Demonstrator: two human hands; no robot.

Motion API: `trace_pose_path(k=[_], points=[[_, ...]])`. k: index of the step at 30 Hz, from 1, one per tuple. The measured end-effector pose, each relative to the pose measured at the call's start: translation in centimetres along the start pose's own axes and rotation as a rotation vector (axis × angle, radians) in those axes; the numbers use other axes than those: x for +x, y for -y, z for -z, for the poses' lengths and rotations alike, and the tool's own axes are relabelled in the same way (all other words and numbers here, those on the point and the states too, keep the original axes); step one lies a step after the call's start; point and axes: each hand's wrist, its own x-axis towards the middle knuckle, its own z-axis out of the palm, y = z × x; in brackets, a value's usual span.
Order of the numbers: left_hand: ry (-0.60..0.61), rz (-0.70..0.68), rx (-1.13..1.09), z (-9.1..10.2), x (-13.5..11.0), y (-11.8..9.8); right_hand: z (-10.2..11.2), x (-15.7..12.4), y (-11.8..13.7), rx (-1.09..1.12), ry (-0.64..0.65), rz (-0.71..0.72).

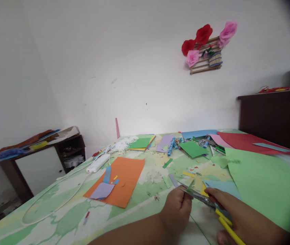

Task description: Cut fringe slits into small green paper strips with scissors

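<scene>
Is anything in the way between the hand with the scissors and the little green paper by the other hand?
Nothing visible. The scissors in the right hand reach the small green paper. The left hand is close beside the blades; whether they touch, I can't tell.

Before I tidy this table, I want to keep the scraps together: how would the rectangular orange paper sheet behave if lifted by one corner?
The rectangular orange paper sheet looks thin, so it would probably feel light and sag somewhat. The lilac paper piece and blue paper strip seem to lie loose on it, so they would likely slide off.
</scene>
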Motion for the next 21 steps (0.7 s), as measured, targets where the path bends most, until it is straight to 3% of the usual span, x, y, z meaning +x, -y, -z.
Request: trace_pose_path(k=[4,9,16,21], points=[[0.02,-0.035,0.018,0.1,0.1,-0.1,0.3,0.1,0.3,-0.013,-0.005,-0.006],[-0.018,0.032,0.021,0.0,0.0,0.3,0.5,0.0,0.2,-0.003,0.009,-0.008],[-0.08,0.022,-0.022,-0.3,0.0,0.0,-0.5,0.1,-1.4,-0.054,-0.05,0.084],[-0.057,-0.034,-0.036,-0.2,0.1,-0.5,-1.0,0.2,-2.6,-0.106,-0.035,0.121]])
